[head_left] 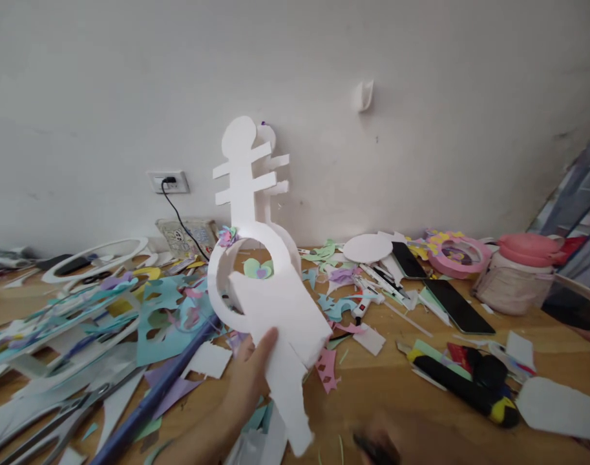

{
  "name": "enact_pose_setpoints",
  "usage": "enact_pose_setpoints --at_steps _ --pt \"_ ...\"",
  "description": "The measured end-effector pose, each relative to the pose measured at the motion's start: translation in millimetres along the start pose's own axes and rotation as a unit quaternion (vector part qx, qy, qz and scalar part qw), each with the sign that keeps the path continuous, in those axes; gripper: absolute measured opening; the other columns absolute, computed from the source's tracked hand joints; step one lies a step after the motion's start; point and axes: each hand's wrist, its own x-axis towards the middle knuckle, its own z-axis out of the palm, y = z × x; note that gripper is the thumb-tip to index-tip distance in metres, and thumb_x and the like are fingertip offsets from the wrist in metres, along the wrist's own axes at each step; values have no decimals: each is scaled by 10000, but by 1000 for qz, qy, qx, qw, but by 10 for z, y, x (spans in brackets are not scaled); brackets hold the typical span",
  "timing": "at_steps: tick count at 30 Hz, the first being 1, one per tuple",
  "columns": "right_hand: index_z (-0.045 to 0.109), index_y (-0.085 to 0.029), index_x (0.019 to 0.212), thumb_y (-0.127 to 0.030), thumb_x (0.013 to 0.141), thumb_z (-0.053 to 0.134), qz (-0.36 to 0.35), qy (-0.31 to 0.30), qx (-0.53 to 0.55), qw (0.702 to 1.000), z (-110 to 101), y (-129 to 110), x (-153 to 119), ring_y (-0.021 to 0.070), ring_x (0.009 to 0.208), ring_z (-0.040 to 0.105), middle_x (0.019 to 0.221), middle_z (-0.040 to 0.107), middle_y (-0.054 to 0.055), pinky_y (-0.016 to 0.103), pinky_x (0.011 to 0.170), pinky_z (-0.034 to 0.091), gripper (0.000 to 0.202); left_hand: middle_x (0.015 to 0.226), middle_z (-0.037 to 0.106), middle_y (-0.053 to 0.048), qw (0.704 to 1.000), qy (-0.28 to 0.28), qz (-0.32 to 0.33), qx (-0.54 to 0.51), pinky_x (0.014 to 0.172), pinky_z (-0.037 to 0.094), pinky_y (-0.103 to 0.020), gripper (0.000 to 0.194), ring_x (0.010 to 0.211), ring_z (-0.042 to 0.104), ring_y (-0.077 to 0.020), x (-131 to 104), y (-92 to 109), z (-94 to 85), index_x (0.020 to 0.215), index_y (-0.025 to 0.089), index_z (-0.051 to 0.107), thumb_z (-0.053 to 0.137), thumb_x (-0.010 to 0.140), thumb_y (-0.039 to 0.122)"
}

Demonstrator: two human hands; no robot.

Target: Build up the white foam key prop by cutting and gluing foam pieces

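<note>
My left hand (250,374) is closed on an irregular piece of white board (285,310), thumb on its front face. The piece is held upright, with a ragged lower end. It overlaps a tall white cutout (243,187) with a round head, side bars and a ring; whether the two are joined I cannot tell. A small paper flower (227,236) sits on the ring, and a green paper heart (258,268) shows inside it. My right hand (396,436), blurred at the bottom edge, grips a dark slim object (369,447) whose kind is unclear.
Coloured paper scraps (163,316) cover the left side, with large scissors (81,407) and a blue stick (163,387). To the right lie a black-and-yellow cutter (464,387), two phones (459,307), a pink ring (459,258) and a pink-lidded jar (515,278). A wall stands behind.
</note>
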Motion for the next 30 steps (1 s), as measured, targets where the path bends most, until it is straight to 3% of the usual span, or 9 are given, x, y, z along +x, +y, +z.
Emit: enact_pose_setpoints --at_steps 1,3,5,7,10,15,19,25,30 --pt "512 -223 520 -694 759 608 -40 134 65 988 7 33 32 96 353 320 411 367 -54 234 359 271 536 574 672 -22 999 -46 -24 14 522 494 -285 574 541 619 -204 -17 -5 12 813 153 685 872 487 587" --pt "471 -238 584 -658 708 690 -93 296 122 943 -12 40 103 104 440 376 495 413 -59 233 447 349 490 578 681 -21 987 -139 -70 43 537 499 -290 573 536 613 -197 -83 -42 36 794 167 702 866 488 623" --pt "432 -236 611 -537 608 834 -106 390 157 901 -52 -17 152 106 535 419 584 463 -61 226 530 388 502 618 704 -28 971 -209 -104 55 572 507 -291 565 576 632 -198 -153 -92 52 789 179 717 864 496 639" --pt "480 -231 640 -450 512 909 -93 433 198 874 -66 -105 164 120 590 473 648 535 -45 233 553 406 498 661 722 -41 957 -256 -122 57 594 502 -277 559 620 650 -196 -191 -132 55 783 171 729 868 505 636" --pt "628 -218 764 -473 517 898 -54 388 245 887 2 -211 142 171 658 577 738 644 8 281 595 468 446 720 742 -61 949 -280 -135 42 618 509 -271 581 663 669 -201 -175 -181 49 836 150 740 895 497 595" --pt "689 -215 992 -437 580 875 -36 288 261 921 139 -212 150 267 885 668 932 731 63 375 776 519 503 742 752 -53 960 -244 -131 28 599 525 -272 627 617 661 -184 -116 -285 63 956 159 711 897 526 575" --pt "676 -206 1045 -417 612 863 -42 283 283 915 160 -167 175 278 886 689 974 746 77 400 807 523 517 690 735 -53 960 -255 -112 36 551 511 -253 603 565 633 -166 -148 -331 86 882 145 718 837 574 649" --pt "688 -192 1073 -409 624 855 -41 246 332 910 189 -197 176 311 993 679 1026 747 102 436 882 521 526 587 688 -30 950 -281 -135 17 538 485 -229 611 542 597 -147 -201 -303 81 953 129 738 833 606 622" --pt "692 -179 1117 -406 647 842 -51 209 355 910 203 -243 164 314 1014 679 1015 750 115 455 941 501 543 642 708 -68 944 -298 -143 -11 557 492 -250 664 566 618 -169 -194 -352 68 1000 96 729 833 607 621"
